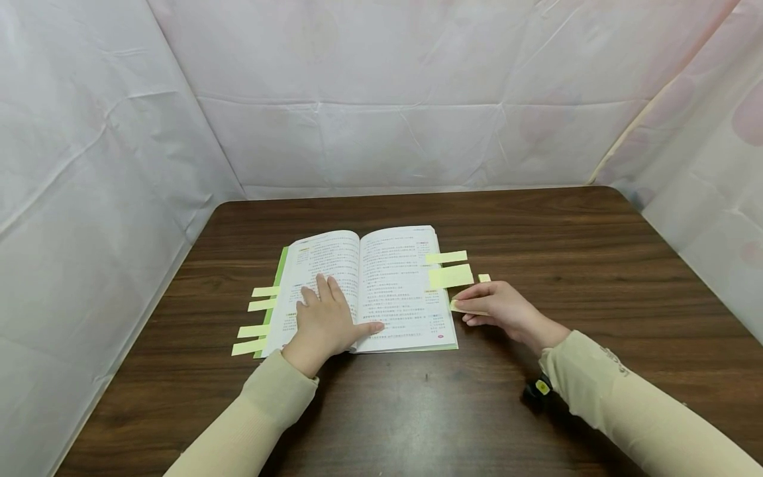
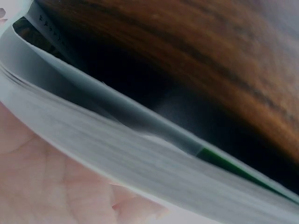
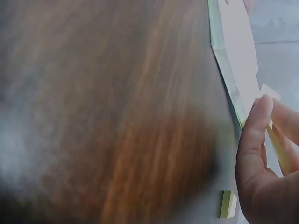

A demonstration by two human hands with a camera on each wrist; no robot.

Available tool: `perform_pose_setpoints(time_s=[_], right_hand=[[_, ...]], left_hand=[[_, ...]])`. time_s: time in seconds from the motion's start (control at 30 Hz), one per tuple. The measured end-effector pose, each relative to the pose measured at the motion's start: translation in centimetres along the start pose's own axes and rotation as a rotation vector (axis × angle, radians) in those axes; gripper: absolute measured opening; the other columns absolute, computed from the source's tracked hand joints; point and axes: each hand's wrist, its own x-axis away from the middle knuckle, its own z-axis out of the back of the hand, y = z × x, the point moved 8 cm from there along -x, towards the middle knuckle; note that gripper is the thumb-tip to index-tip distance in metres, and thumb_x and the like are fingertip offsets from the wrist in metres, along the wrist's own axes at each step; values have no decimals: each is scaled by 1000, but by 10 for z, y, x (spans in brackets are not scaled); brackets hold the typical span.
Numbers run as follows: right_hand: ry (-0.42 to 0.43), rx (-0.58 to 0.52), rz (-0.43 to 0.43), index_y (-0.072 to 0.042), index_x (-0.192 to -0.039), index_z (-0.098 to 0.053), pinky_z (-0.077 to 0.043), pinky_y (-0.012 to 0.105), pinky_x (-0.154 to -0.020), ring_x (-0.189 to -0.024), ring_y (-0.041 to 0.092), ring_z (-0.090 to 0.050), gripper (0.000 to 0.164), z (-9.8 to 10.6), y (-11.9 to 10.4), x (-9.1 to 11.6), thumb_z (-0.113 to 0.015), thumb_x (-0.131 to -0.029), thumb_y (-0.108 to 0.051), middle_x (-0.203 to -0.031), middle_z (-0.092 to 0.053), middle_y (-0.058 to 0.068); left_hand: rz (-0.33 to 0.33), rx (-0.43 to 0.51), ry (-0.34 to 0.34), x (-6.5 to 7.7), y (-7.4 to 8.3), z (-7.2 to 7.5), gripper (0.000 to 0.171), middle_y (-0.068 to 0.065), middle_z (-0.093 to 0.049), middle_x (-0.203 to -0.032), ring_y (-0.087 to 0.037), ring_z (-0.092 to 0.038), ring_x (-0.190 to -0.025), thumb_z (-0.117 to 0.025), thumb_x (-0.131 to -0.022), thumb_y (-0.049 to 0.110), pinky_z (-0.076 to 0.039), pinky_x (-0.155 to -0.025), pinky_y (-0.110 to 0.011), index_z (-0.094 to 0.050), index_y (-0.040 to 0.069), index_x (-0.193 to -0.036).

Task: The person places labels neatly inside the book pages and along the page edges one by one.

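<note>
An open book (image 1: 393, 285) with printed pages and a green cover lies on the table. My left hand (image 1: 326, 323) rests on it with fingers spread, mostly over the left page, its thumb reaching across to the right page. In the left wrist view the palm (image 2: 51, 186) shows beyond the book's page edges (image 2: 117, 144). At the right page's outer edge, my right hand (image 1: 507, 311) pinches a yellow sticky note (image 1: 455, 306) between thumb and fingers. The right wrist view shows this yellow strip (image 3: 279, 149) running back under the fingers.
Two yellow sticky notes (image 1: 450, 275) stick out from the right page, above my right hand. Several more tabs (image 1: 253, 330) jut from the left side. A small yellow sticky-note pad (image 3: 227, 204) sits beside the right hand. White sheeting (image 1: 369, 146) hangs behind the wooden table (image 1: 596, 265).
</note>
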Motion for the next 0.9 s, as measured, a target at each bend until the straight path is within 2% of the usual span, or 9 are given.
perform_pose_setpoints(time_s=[0.33,0.57,0.9], right_hand=[[29,105,-28,10,-114,-67,-54,23,-65,-66,10,-61,29,-5,2,-10,-69,-91,-8,-85,-69,3],[33,187,-2,10,-112,-68,-52,23,-62,-65,10,-60,28,-6,-3,-16,-69,-91,-9,-84,-70,2],[42,194,-2,11,-110,-68,-52,21,-60,-63,10,-58,29,-14,-5,-21,-71,-89,-8,-81,-69,-1]], left_hand=[[0,-1,-3,0,0,-1,133,-35,-17,-158,-60,-27,-139,-52,-74,87,-34,-108,-64,-16,-14,-152],[-1,-3,2,-1,0,-1,133,-35,-17,-159,-60,-26,-139,-51,-74,88,-34,-108,-63,-16,-14,-152],[3,4,-1,0,0,0,133,-35,-16,-159,-60,-26,-140,-52,-74,88,-34,-108,-64,-17,-14,-152]])
